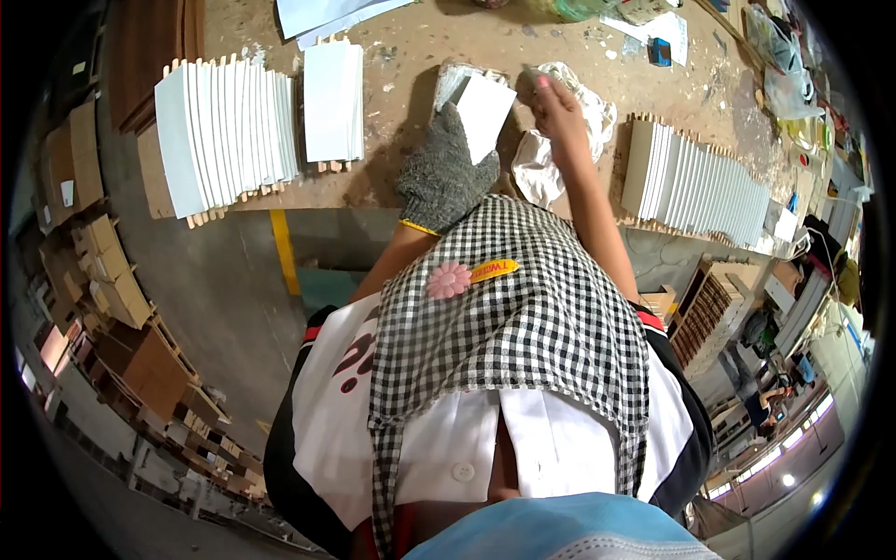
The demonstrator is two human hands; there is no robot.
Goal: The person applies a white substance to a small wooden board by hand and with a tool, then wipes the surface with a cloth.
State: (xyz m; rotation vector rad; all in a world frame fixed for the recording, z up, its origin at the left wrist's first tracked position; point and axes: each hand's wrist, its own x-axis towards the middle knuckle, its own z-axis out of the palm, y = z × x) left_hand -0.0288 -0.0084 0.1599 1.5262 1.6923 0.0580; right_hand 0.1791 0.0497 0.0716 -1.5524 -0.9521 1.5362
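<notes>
My left hand (441, 175), in a grey knit glove, is closed on a small white rectangular panel (483, 114), tilted over the table in front of me. Partly hidden behind that panel lies a pale, smeared flat piece (455, 80). My bare right hand (560, 110) is just to the right of the panel, apart from it. Its fingers are closed round a thin greyish thing, too small and blurred to name. Under and beside this hand lies a crumpled white cloth (539, 170).
On the worn brown table (392, 42) stand rows of white panels with wooden strips between them: a long row (229, 131) and short stack (333, 105) at left, another row (695, 177) at right. A small blue box (660, 52) and plastic bags (784, 75) lie far right.
</notes>
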